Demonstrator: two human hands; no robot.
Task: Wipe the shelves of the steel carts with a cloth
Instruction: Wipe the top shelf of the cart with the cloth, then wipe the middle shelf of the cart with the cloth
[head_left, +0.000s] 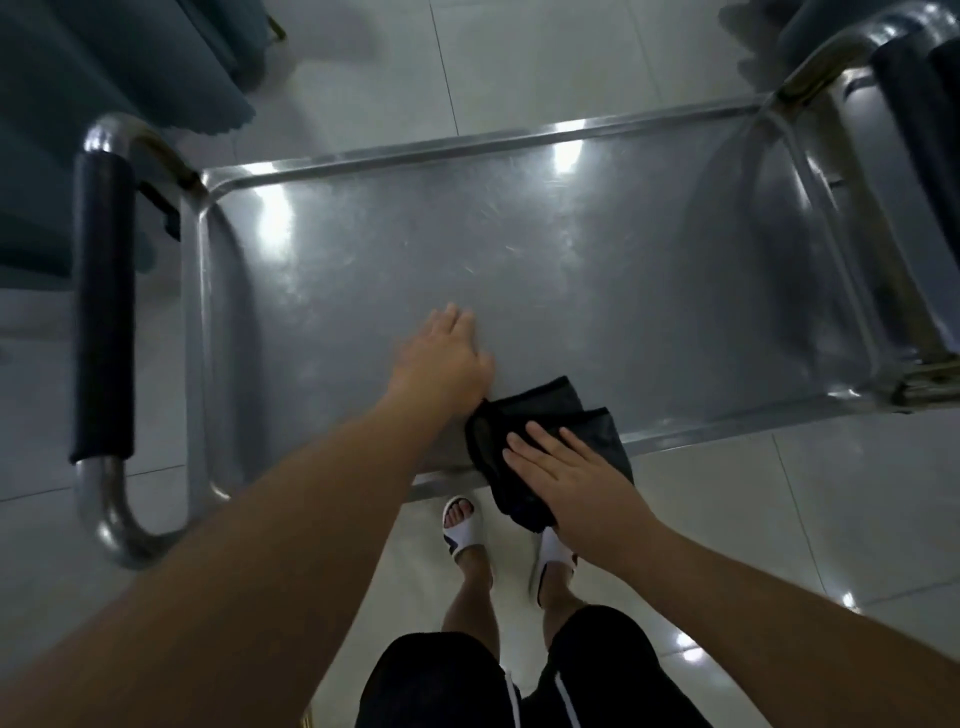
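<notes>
Pale glossy floor tiles (519, 67) under a brushed steel cart shelf (545, 270) — the right hand (576, 483) presses flat, fingers spread, on a folded dark cloth (540, 431) at the near rim. The left hand (447, 364) lies open on the steel. The cloth overhangs the edge — one loose swipe could drop it.

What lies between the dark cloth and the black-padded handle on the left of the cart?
In the head view, the left hand rests flat on the steel shelf between the cloth and the padded handle; the remaining stretch is bare steel.
</notes>
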